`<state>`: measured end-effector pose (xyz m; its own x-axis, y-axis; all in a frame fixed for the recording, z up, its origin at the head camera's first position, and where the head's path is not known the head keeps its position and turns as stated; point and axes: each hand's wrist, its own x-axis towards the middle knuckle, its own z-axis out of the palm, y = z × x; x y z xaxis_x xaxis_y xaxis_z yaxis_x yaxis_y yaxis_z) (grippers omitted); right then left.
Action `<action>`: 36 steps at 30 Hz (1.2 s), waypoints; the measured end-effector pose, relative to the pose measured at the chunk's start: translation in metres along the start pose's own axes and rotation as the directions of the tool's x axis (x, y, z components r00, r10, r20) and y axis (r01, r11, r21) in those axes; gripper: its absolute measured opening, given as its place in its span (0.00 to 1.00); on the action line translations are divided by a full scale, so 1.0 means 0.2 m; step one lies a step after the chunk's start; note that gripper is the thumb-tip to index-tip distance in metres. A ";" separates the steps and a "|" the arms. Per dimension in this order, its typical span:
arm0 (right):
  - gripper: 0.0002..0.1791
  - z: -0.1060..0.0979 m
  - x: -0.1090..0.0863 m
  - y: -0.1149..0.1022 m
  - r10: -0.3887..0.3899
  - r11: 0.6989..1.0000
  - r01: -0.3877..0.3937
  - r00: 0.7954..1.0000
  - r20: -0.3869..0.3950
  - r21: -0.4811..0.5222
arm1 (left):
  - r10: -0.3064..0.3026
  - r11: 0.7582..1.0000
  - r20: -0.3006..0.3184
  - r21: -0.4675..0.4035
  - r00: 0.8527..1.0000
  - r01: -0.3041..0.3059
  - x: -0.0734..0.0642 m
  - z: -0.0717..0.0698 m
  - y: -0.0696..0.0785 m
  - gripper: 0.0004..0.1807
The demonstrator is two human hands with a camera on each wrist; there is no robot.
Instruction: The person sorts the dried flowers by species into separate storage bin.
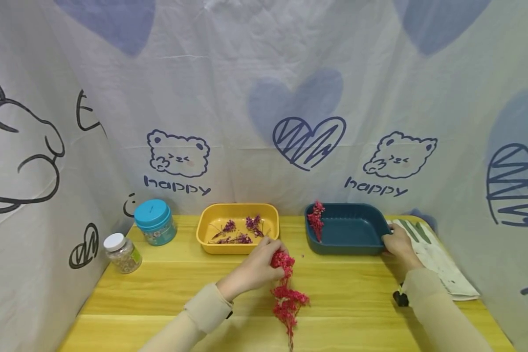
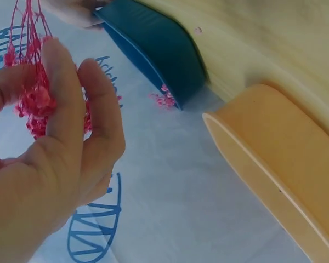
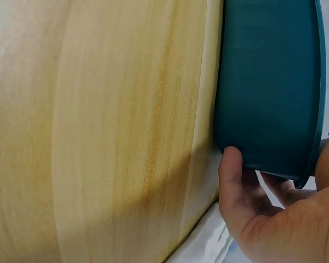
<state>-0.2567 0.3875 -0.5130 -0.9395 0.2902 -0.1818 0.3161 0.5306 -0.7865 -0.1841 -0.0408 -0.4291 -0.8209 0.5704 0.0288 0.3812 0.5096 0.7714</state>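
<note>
My left hand (image 1: 261, 261) pinches a sprig of bright pink dried flowers (image 1: 288, 300) in front of the yellow tray. Thin stems and blossom clusters run down toward the table's near side; in the left wrist view the flowers (image 2: 35, 104) show between thumb and fingers. On the right, my right hand (image 1: 398, 242) holds the end of a dark teal tray (image 1: 347, 248), its fingers (image 3: 230, 170) against the end wall. A smaller pink flower sprig (image 1: 317, 220) leans at that tray's left end. Purple dried flower sprigs (image 1: 239, 238) lie in the yellow tray (image 1: 237, 249).
A blue-lidded jar (image 1: 154, 222) and a small white-capped jar (image 1: 123, 253) stand at the table's left. A white cloth with green leaf shapes (image 1: 440, 264) lies at the right, beside the right forearm. A printed white curtain (image 1: 233, 98) hangs behind the wooden table (image 1: 158, 298).
</note>
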 end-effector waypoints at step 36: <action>0.31 0.01 -0.01 0.00 0.013 0.999 -0.012 1.000 -0.026 0.032 | -0.007 0.997 -0.074 0.080 0.997 0.013 0.59 0.00 0.06 0.16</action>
<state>-0.2553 0.3846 -0.5134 -0.9315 0.3181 -0.1766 0.3234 0.5016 -0.8024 -0.2768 0.0337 -0.4170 -0.8524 0.5181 0.0703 0.4036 0.5665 0.7185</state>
